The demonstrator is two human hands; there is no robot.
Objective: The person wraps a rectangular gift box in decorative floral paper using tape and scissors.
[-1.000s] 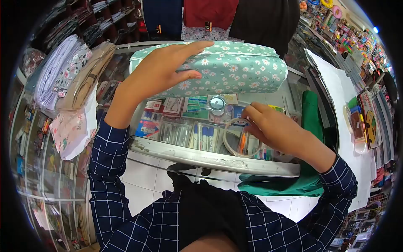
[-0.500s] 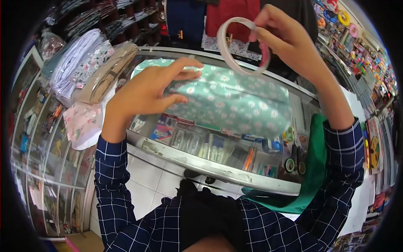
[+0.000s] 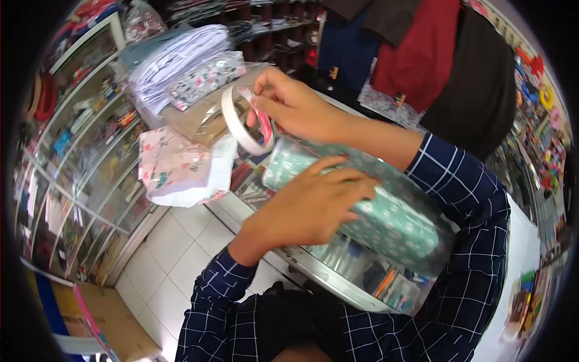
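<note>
A wide roll of tape (image 3: 234, 122), whitish outside with a pink inner core, hangs from the pinched fingers of my right hand (image 3: 295, 111). That arm reaches across to the left, over the far side of the counter. Below it lies a flat green package with a white daisy print (image 3: 398, 232), its wrapping shiny. My left hand (image 3: 316, 202) rests on the package's near side with fingers spread, covering part of its left half.
Under the package is a glass display counter (image 3: 329, 283) with a metal edge and stationery inside. Folded, plastic-wrapped cloths (image 3: 181, 60) and a pink floral bag (image 3: 175, 163) sit at left. A cardboard box (image 3: 120, 320) is on the tiled floor; trousers (image 3: 416, 54) hang behind.
The view has turned left. My right hand has carried the tape roll leftward, past the package's left end. My left hand, earlier above the package's left part, now lies on it.
</note>
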